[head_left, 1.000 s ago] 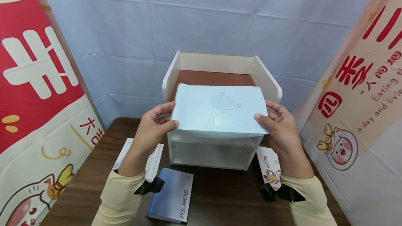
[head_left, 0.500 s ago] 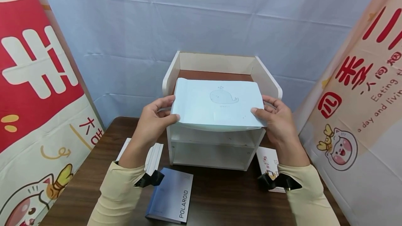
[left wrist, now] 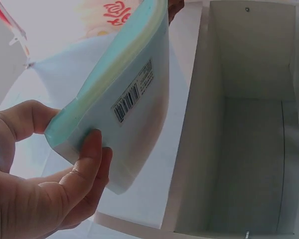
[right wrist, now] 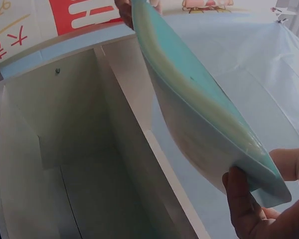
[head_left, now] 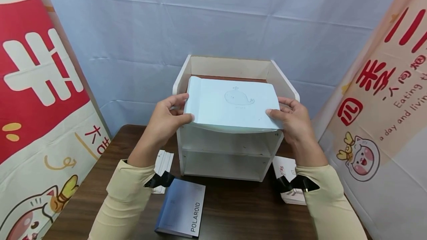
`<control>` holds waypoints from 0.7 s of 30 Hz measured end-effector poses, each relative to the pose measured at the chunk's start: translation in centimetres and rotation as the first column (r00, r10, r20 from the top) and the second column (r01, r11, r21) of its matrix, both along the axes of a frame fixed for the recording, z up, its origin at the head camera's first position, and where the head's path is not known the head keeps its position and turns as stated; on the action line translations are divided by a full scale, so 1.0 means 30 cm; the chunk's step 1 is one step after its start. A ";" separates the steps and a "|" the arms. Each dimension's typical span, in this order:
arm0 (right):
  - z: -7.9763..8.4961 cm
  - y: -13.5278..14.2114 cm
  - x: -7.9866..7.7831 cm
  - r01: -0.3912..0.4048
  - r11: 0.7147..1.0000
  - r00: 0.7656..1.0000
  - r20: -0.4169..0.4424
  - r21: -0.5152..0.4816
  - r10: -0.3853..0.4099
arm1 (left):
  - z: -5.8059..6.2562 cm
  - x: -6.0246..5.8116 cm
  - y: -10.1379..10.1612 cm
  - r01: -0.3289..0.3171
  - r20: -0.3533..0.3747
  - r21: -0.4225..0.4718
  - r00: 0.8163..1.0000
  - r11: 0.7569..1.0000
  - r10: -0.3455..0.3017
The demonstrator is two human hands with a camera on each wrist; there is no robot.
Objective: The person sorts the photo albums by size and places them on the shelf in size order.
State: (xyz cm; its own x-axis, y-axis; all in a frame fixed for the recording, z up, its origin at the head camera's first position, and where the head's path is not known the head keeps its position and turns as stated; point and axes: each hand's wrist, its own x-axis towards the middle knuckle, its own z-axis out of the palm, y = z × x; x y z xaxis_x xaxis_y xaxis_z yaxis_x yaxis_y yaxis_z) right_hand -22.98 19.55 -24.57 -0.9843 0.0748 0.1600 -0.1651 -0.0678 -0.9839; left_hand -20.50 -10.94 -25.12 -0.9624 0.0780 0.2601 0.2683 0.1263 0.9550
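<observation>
Both hands carry a pale blue notebook [head_left: 210,103] with a whale drawn on its cover, level over the top tray of a white shelf unit [head_left: 287,84]. The left hand [head_left: 163,119] pinches its left end, thumb on the cover and fingers beneath. At the opposite end the right hand [head_left: 294,123] grips in the same way. In the left wrist view the notebook [left wrist: 144,114] sags in the middle and shows a barcode label [left wrist: 133,90] on its underside. Its cream page edges show from below in the right wrist view, above the shelf's compartment [right wrist: 84,184].
A blue book marked POLAROID [head_left: 181,208] lies on the dark wooden table [head_left: 240,210] in front. White books [head_left: 164,167] lie left of the shelf unit, and a white book [head_left: 283,166] lies right, partly under the wrist. Printed banners [head_left: 383,121] flank the table.
Both hands have moved the notebook away from the body, farther over the top tray. More of the shelf's front openings now shows below it. The grip has not changed.
</observation>
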 end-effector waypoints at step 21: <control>0.058 -0.031 -0.064 0.153 0.883 0.986 -0.012 0.443 -0.165 | 0.087 -0.044 0.064 -0.183 -0.128 -0.375 0.981 0.909 0.145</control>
